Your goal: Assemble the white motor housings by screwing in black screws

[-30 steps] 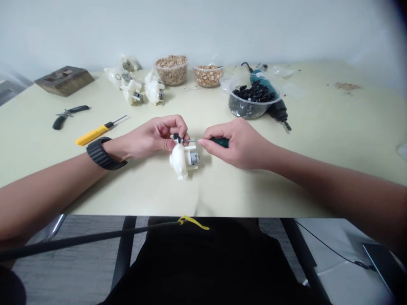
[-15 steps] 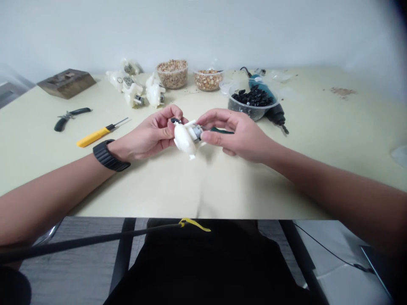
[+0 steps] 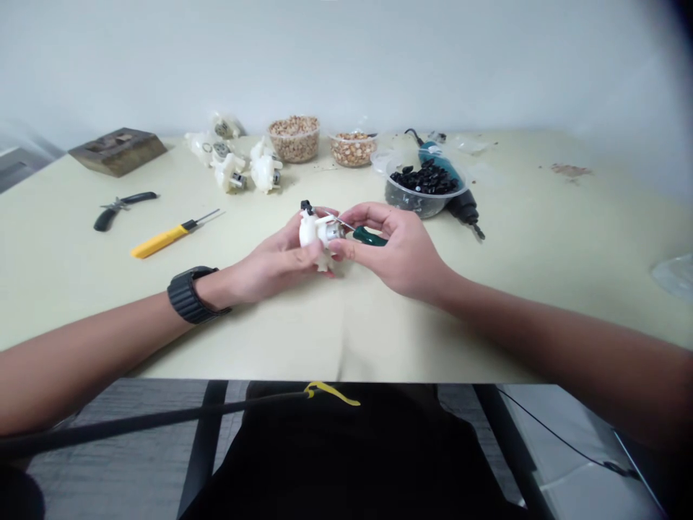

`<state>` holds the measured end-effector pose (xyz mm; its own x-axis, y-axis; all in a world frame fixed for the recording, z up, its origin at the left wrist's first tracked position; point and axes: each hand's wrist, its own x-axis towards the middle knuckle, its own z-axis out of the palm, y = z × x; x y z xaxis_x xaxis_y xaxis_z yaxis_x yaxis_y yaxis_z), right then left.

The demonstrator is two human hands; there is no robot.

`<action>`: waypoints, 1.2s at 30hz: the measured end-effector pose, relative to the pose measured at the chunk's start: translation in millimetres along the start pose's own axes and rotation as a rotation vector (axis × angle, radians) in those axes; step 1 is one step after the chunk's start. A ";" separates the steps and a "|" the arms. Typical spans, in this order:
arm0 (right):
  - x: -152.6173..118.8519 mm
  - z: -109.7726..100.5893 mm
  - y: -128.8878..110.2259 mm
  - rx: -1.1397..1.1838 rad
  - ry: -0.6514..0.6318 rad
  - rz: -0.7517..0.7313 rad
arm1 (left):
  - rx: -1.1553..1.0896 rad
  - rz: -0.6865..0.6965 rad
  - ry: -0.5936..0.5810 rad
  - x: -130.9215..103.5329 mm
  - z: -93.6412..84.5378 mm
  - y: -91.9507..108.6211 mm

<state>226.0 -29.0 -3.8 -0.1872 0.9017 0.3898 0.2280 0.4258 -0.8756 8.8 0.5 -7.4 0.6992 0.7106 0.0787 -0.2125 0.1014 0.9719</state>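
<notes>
Above the middle of the table, my left hand (image 3: 276, 263) grips a white plastic housing (image 3: 310, 230) with a small silver motor (image 3: 331, 231) on its right side. A small black part (image 3: 307, 207) sits on top of the housing. My right hand (image 3: 401, 249) is closed round a screwdriver with a dark green handle (image 3: 369, 237). Its thin metal shaft points left over the housing, and the tip is too small to make out. The right thumb and fingertips are also close to the motor; whether they touch it I cannot tell.
Pliers (image 3: 122, 209) and a yellow-handled screwdriver (image 3: 162, 240) lie left. Behind are a wooden block (image 3: 119, 153), several white housings (image 3: 265, 170), and tubs of small tan parts (image 3: 295, 141), mixed parts (image 3: 354, 149) and black parts (image 3: 425, 191). A power screwdriver (image 3: 464, 206) lies behind the black-parts tub.
The white housing has turned in my left hand, whose thumb has moved to its lower front. My right hand has shifted, and more of the green handle and shaft shows. The camera view has tilted slightly.
</notes>
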 end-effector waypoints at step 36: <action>5.3 -22.5 11.5 -0.743 -0.198 -0.429 | -0.001 -0.005 0.144 -3.0 12.1 8.8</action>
<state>249.1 -17.6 -5.4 -0.5462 0.6527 0.5251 0.6499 0.7257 -0.2260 13.1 -9.2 3.5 0.5951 0.8026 0.0408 -0.2097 0.1061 0.9720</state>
